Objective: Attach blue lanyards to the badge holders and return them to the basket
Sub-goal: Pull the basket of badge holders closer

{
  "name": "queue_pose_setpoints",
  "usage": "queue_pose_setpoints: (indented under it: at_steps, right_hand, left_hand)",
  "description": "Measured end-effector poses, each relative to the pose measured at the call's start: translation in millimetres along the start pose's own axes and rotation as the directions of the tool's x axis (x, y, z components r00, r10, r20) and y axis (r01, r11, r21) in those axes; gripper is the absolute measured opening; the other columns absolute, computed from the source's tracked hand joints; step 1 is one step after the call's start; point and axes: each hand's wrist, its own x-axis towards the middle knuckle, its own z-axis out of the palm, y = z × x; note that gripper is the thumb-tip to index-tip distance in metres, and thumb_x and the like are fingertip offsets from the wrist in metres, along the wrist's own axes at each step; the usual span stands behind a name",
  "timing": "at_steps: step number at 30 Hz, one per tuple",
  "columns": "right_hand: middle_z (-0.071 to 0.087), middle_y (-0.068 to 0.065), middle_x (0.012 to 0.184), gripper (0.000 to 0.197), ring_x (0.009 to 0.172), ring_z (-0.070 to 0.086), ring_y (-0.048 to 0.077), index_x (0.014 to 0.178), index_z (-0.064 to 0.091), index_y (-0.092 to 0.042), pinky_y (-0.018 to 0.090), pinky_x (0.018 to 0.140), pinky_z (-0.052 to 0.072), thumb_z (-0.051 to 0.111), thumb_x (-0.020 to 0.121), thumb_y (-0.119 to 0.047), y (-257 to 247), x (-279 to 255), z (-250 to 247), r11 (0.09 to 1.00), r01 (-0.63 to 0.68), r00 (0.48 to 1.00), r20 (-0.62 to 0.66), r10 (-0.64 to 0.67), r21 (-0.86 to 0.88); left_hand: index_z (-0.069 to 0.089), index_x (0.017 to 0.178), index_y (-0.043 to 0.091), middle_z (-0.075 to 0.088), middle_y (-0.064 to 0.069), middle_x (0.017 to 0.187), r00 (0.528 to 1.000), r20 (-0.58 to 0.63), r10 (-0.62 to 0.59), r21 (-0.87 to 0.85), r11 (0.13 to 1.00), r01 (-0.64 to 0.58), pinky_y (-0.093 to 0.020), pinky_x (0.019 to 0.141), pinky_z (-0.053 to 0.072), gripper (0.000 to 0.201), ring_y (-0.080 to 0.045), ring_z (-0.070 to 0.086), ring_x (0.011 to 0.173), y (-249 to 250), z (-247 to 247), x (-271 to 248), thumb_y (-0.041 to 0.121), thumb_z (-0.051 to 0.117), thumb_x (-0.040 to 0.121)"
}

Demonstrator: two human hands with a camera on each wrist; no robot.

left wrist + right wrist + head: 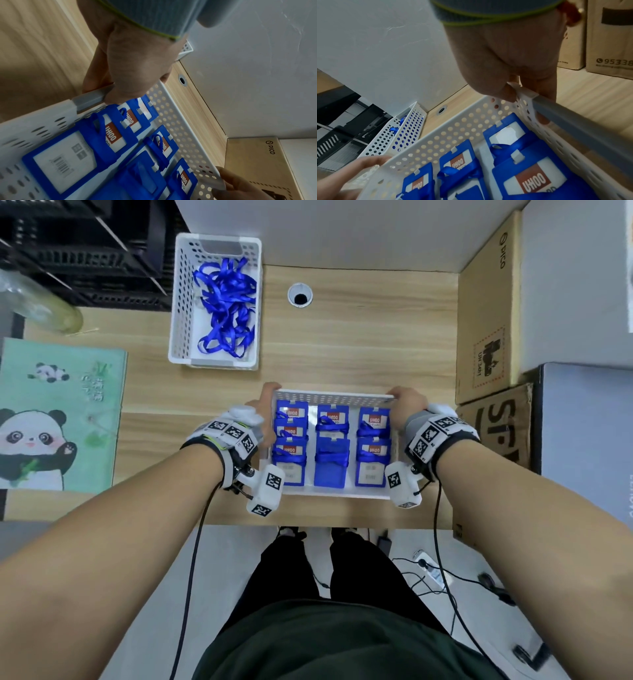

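Hands are gripping the white perforated basket [334, 398] at its two far corners: the left hand [265, 405] is curling its fingers over the rim at the far left corner, thumb pressing the inner wall, and the right hand [407, 404] is pinching the rim at the far right corner in the same way. This basket is sitting on the wooden desk [359, 344] near its front edge, directly in front of the person. Blue badge holders [331, 446] are lying flat inside it in three columns, most of them showing a red UHOO card, with blue lanyards [372, 432] tied on and lying folded across them. A second white basket [180, 313] is standing farther back on the left of the desk, well apart from the first, holding a loose tangle of blue lanyards. A panda-print folder [58, 412] is lying at the left edge, and cardboard boxes [489, 330] are standing along the right.
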Motion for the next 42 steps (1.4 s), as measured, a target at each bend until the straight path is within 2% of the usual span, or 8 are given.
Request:
queue_pose_setpoints:
  at_steps: [4, 9, 15, 18, 20, 28, 36, 42]
  right_hand:
    - [0.064, 0.01, 0.121, 0.037, 0.103, 0.062, 0.028, 0.126, 0.058, -0.019, 0.033, 0.087, 0.051, 0.049, 0.092, -0.01, -7.1, -4.7, -1.9, 0.999, -0.006, 1.0, 0.018, 0.005, 0.033]
    - [0.043, 0.008, 0.138, 0.051, 0.111, 0.056, 0.034, 0.134, 0.047, -0.025, 0.041, 0.093, 0.049, 0.049, 0.083, -0.022, -34.3, -5.8, -17.0, 1.0, -0.005, 1.0, -0.024, 0.005, 0.002]
    - [0.04, 0.009, 0.136, 0.046, 0.115, 0.051, 0.033, 0.131, 0.051, -0.022, 0.037, 0.092, 0.041, 0.052, 0.086, -0.02, -76.2, 3.9, -32.0, 0.999, 0.028, 0.995, -0.097, -0.026, 0.023]
    - [0.04, 0.008, 0.135, 0.043, 0.114, 0.05, 0.032, 0.129, 0.052, -0.022, 0.037, 0.097, 0.042, 0.052, 0.085, -0.023, -92.7, 4.3, -32.5, 0.998, 0.057, 0.995, -0.085, -0.054, 0.032]
    - [0.041, 0.007, 0.135, 0.045, 0.113, 0.051, 0.031, 0.128, 0.052, -0.025, 0.04, 0.098, 0.043, 0.052, 0.083, -0.027, -99.6, 7.2, -30.5, 0.998, 0.064, 0.994, -0.086, -0.063, 0.003]
    - [0.039, 0.005, 0.135, 0.044, 0.099, 0.057, 0.029, 0.129, 0.054, -0.023, 0.035, 0.086, 0.046, 0.053, 0.085, -0.027, -116.0, 18.1, -36.1, 0.992, 0.115, 0.993, -0.036, -0.113, 0.058]
    - [0.048, 0.008, 0.134, 0.04, 0.105, 0.056, 0.028, 0.127, 0.056, -0.017, 0.03, 0.078, 0.04, 0.056, 0.088, -0.024, -115.6, 32.4, -54.4, 0.977, 0.115, 0.993, -0.056, -0.106, 0.178]
    - [0.053, 0.009, 0.131, 0.043, 0.114, 0.054, 0.028, 0.131, 0.05, -0.014, 0.03, 0.079, 0.037, 0.056, 0.09, -0.024, -100.0, 41.8, -62.1, 0.967, 0.068, 0.997, -0.062, -0.054, 0.246]
  left_hand:
    - [0.021, 0.14, 0.014, 0.057, -0.005, 0.086, 1.0, 0.017, -0.017, -0.077, 0.997, 0.018, -0.033, 0.059, 0.053, 0.081, -0.021, 0.059, 0.074, -6.0, -8.5, -5.5, 0.021, 0.075, 0.08]
    - [0.026, 0.134, 0.004, 0.045, -0.008, 0.101, 0.952, -0.225, -0.207, -0.2, 0.966, 0.163, -0.042, 0.079, 0.045, 0.079, -0.031, 0.056, 0.095, -0.9, -48.7, -0.1, 0.043, 0.069, 0.081]
    - [0.027, 0.143, 0.002, 0.026, -0.008, 0.107, 0.863, -0.227, -0.452, -0.277, 0.879, 0.388, -0.043, 0.1, 0.036, 0.077, -0.034, 0.045, 0.127, -9.5, -98.6, 31.4, 0.049, 0.055, 0.089]
    - [0.049, 0.107, 0.012, 0.041, -0.007, 0.1, 0.922, -0.076, -0.38, -0.266, 0.899, 0.349, -0.037, 0.084, 0.034, 0.035, -0.028, 0.048, 0.101, -22.0, -102.9, 56.2, 0.044, 0.045, 0.094]
    - [0.045, 0.08, 0.018, 0.045, -0.005, 0.083, 0.937, 0.009, -0.35, -0.221, 0.913, 0.344, -0.034, 0.08, 0.033, 0.031, -0.022, 0.042, 0.092, -25.3, -99.8, 62.5, 0.043, 0.038, 0.098]
    - [0.034, 0.062, 0.016, 0.043, -0.006, 0.069, 0.961, -0.012, -0.277, -0.117, 0.955, 0.273, -0.029, 0.064, 0.034, 0.041, -0.022, 0.043, 0.068, -6.6, -95.2, 45.4, 0.03, 0.044, 0.099]
    - [0.059, 0.082, 0.018, 0.067, -0.009, 0.084, 0.924, -0.027, -0.382, -0.513, 0.798, 0.316, -0.035, 0.073, 0.055, 0.008, -0.025, 0.064, 0.075, -5.0, -93.4, 41.1, 0.022, 0.065, 0.079]
    - [0.044, 0.122, 0.021, 0.058, -0.015, 0.093, 0.955, -0.048, -0.293, -0.492, 0.839, 0.233, -0.044, 0.065, 0.055, 0.051, -0.031, 0.061, 0.072, 4.7, -91.8, 34.6, 0.006, 0.063, 0.077]
